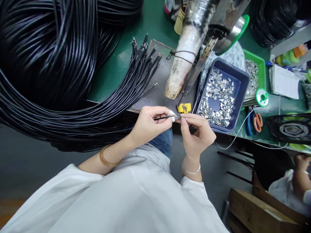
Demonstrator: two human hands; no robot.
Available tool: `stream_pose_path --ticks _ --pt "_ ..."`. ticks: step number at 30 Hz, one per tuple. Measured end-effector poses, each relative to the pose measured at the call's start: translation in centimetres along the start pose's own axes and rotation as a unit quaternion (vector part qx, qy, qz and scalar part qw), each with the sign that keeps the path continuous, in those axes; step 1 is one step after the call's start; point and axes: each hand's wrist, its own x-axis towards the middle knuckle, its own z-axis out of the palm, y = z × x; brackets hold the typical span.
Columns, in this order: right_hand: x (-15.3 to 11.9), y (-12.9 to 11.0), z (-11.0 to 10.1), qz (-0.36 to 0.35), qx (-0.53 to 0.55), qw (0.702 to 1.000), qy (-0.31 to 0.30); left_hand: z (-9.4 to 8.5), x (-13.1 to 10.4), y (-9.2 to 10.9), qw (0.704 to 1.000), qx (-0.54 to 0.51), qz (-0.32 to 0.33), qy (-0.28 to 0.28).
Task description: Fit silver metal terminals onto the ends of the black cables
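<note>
Near the bench's front edge, my left hand (155,121) pinches a black cable (161,118) close to its end. My right hand (195,131) meets it there, thumb and fingertips closed around a small metal piece (178,118) at the cable's tip; the fingers partly hide it. White wrapping shows on a left fingertip. Just beyond the fingers sits a small yellow block (184,108). To the right, a dark blue tray (239,94) holds many small silvery metal connectors (220,110). Left of my hands lies a bundle of black cables (121,94) with stripped ends.
A large coil of black cable (48,48) fills the left. A plastic-wrapped tube (181,64) slants over the bench. Orange-handled pliers (257,122), a solder wire spool (262,97), a green tray (261,64) and a fan (293,129) stand right. Another person's arm (302,184) is at lower right.
</note>
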Motion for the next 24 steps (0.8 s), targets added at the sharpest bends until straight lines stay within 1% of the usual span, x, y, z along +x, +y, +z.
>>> stream_pose_path --ticks 3,7,11,13,15,17,20,22,24 --pt "0.0 -0.2 -0.1 -0.026 -0.007 1.000 -0.011 -0.1 0.0 -0.1 1.000 0.015 -0.002 -0.009" --pt "-0.1 -0.1 0.0 -0.046 -0.005 0.999 -0.026 -0.2 0.0 -0.4 0.999 0.030 0.018 -0.004" --pt "-0.2 0.5 0.1 -0.025 0.020 0.999 0.010 0.1 0.1 -0.5 0.999 0.040 0.020 0.009" --pt "-0.2 0.6 0.3 -0.004 0.018 0.999 0.036 0.2 0.1 -0.5 0.999 0.032 0.017 0.018" --pt "-0.2 0.6 0.5 0.026 0.014 0.999 0.042 0.2 0.2 -0.5 0.999 0.023 0.021 0.019" --pt "-0.2 0.6 0.8 0.063 0.023 0.997 0.027 0.1 0.2 -0.5 0.998 0.039 0.049 0.020" --pt "-0.1 0.5 1.1 0.091 0.036 0.995 0.007 -0.3 0.4 -0.6 0.984 0.112 0.136 0.024" --pt "0.0 0.6 1.0 0.078 0.025 0.997 -0.002 -0.6 0.6 -0.6 0.967 0.161 0.195 0.025" --pt "0.0 0.7 0.9 0.041 -0.004 0.999 -0.011 -0.9 0.8 -0.6 0.955 0.190 0.226 0.016"
